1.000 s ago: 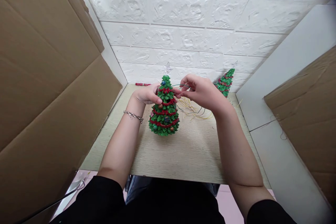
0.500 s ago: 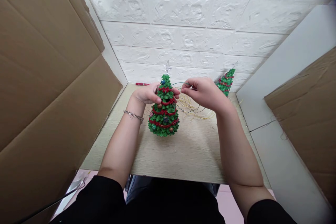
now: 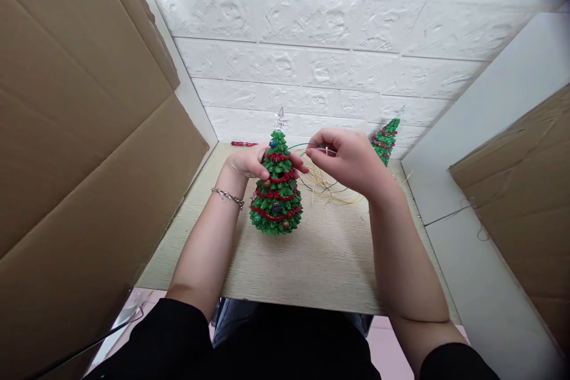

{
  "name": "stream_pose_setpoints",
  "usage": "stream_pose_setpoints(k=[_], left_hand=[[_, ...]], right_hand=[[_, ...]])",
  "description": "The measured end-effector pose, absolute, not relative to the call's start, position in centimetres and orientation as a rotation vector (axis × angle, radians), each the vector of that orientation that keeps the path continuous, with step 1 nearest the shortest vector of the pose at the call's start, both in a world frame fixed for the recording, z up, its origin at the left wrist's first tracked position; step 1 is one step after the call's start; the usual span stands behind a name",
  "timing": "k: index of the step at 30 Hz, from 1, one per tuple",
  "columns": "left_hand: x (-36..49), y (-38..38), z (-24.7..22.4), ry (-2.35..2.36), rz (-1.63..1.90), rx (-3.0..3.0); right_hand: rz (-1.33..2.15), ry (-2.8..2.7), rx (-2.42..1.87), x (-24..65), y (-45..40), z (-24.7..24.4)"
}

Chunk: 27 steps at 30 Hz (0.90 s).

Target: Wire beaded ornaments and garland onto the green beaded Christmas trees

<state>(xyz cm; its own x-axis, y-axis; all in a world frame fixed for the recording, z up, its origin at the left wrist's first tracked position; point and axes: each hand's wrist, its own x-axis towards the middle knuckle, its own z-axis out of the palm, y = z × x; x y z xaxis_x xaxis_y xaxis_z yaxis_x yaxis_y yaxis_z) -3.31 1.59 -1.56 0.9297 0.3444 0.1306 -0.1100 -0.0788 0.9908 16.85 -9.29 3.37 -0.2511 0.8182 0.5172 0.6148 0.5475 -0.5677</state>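
Note:
A small green Christmas tree figure (image 3: 276, 195) with red garlands and a clear star (image 3: 279, 118) on its tip stands on the table in front of me. My left hand (image 3: 253, 164) is wrapped round its upper half from behind, thumb at the left side and fingertips showing at the right. Just right of the tree, my right hand (image 3: 341, 157) pinches a thin green wire (image 3: 303, 145) that runs toward the tree's upper part. Where the wire meets the tree is hidden.
Behind my right hand lies a tangle of yellowish and dark wires (image 3: 329, 187). A second tree (image 3: 386, 141) leans near the back right corner. A red pen-like object (image 3: 244, 143) lies by the white brick-patterned wall (image 3: 285, 65). Cardboard (image 3: 89, 130) stands at the left.
The tree has tilted slightly and shifted a little left and toward me in my left hand. My right hand stays nearly in place, fingers closed on the wire.

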Motion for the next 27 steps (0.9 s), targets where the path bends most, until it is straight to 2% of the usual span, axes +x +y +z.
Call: stream_pose_setpoints(k=[9,27], left_hand=[[-3.35,1.87,-1.98,0.185,0.266,1.578],[-3.34,1.79,-1.79,0.187,0.267,1.588]], right_hand=[[0.547,-1.818,-1.028,16.06,-9.04,2.89],[0.484,-1.8,-1.14,15.9,-9.31,3.16]])
